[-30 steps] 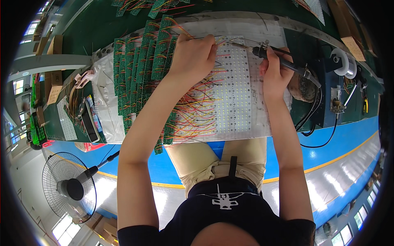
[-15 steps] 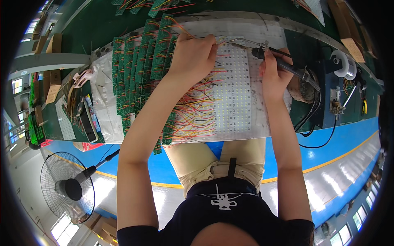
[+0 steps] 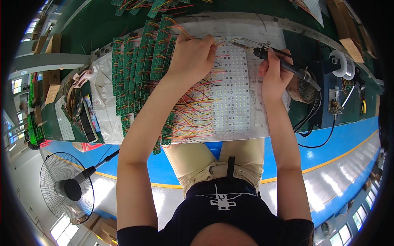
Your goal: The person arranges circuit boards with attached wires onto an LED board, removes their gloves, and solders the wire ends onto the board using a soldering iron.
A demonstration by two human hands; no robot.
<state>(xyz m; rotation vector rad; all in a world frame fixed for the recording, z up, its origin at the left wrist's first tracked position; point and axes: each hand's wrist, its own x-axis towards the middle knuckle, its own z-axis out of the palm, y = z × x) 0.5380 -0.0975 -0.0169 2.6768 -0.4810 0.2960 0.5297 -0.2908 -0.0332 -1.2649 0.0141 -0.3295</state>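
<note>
Soldering iron [image 3: 283,61] is sitting in my right hand [image 3: 274,76], fingers [image 3: 266,67] wrapping tight round the dark handle, thin metal tip pointing left and hanging just over the far edge of the white LED panel [image 3: 236,98]. The iron's cord is running off the handle's right end toward the round brown stand [image 3: 301,90] just beside my wrist.

Left hand [image 3: 193,57] is lying on the panel's upper left corner, fingers curling shut and pinching what looks like a thin wire [image 3: 193,39] at the tips; too small to tell exactly what's in the pinch. Iron tip and left fingertips are near each other, w/ a small gap btwn them.

Panel is lying flat on the surface [image 3: 102,24], directly in front of my lap, rows of small dots covering it. A mess of red, yellow and orange wires [image 3: 197,115] is fanning out from the panel's left side, passing under my left forearm.

To the left, green circuit boards [image 3: 137,69] are overlapping in a stack of rows, each w/ coloured leads. Further left, a clear plastic bag [image 3: 102,102] and small tools are lying on the green mat. Far right, a white solder spool [image 3: 342,63] is standing well apart from the panel. Down on the floor at lower left, a standing fan [image 3: 65,188] is facing up.
</note>
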